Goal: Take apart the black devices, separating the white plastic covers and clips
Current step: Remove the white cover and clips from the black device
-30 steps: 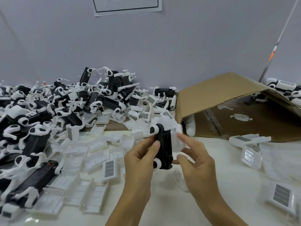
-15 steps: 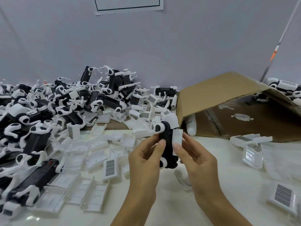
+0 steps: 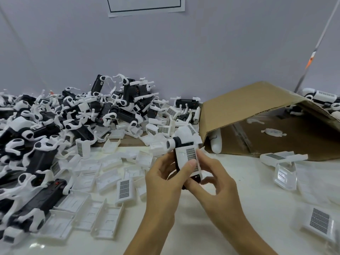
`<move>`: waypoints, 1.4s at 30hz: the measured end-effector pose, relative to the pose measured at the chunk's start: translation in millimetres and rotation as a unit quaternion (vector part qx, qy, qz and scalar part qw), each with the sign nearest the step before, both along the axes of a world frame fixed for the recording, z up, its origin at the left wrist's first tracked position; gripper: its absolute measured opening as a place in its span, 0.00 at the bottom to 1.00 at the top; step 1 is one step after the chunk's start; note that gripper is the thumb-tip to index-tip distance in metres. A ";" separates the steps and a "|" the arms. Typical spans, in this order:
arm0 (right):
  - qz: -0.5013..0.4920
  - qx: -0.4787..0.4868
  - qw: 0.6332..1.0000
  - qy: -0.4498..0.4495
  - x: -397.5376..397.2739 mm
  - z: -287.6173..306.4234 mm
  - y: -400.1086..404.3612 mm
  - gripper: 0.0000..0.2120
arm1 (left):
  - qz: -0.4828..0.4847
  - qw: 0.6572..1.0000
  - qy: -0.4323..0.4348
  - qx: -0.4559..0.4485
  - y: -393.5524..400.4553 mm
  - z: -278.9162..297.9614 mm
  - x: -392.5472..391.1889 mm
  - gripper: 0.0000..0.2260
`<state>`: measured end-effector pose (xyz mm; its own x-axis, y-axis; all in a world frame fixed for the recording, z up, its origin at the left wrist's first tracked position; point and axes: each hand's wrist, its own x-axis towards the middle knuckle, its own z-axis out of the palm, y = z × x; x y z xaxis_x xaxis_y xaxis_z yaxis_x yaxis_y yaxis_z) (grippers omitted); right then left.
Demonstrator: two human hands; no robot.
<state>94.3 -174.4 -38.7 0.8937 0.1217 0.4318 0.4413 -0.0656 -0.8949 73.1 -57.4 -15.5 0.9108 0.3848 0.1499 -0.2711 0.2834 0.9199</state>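
I hold one black device upright above the white table, in the middle of the view. A white grilled cover sits on its front face, and a white cap with a round joint tops it. My left hand grips the device from the left, thumb pressed on the cover. My right hand holds the right side and lower end, fingers curled round it. Only slivers of the black body show at the left edge and bottom.
A big heap of black devices with white clips fills the left and back. Loose white covers lie scattered in front of it. A tipped cardboard box lies at the right, with more covers on the table beside it.
The device has turned in my hands: its black side faced me before, now the white grilled cover faces me. My left thumb has moved onto the cover.
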 end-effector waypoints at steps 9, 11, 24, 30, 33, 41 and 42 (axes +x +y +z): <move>-0.018 0.100 0.994 0.050 2.9 5.8 -0.4 0.10 | -0.101 0.994 -0.012 0.026 3.1 -0.5 -0.2 0.12; -0.022 0.110 0.992 0.051 3.7 3.7 -0.5 0.09 | -0.124 0.992 0.000 0.025 4.8 -0.6 0.4 0.13; 0.011 0.037 0.994 0.099 0.8 10.5 0.6 0.13 | -0.023 0.997 0.052 0.055 14.4 -5.7 6.8 0.14; -0.121 -0.092 0.974 0.166 9.4 29.7 -22.7 0.14 | 0.029 0.984 0.118 0.127 29.0 -15.2 12.6 0.20; -0.073 -0.009 0.953 0.295 15.3 59.7 -43.9 0.12 | -0.035 0.948 0.151 0.279 28.9 -26.2 16.0 0.17; -0.149 0.342 0.918 0.133 59.8 168.2 -117.1 0.14 | -0.045 0.901 0.116 0.415 21.7 -26.4 14.8 0.14; -0.188 0.338 0.914 0.124 68.1 170.8 -121.7 0.16 | -0.042 0.905 0.115 0.408 21.8 -26.5 15.1 0.14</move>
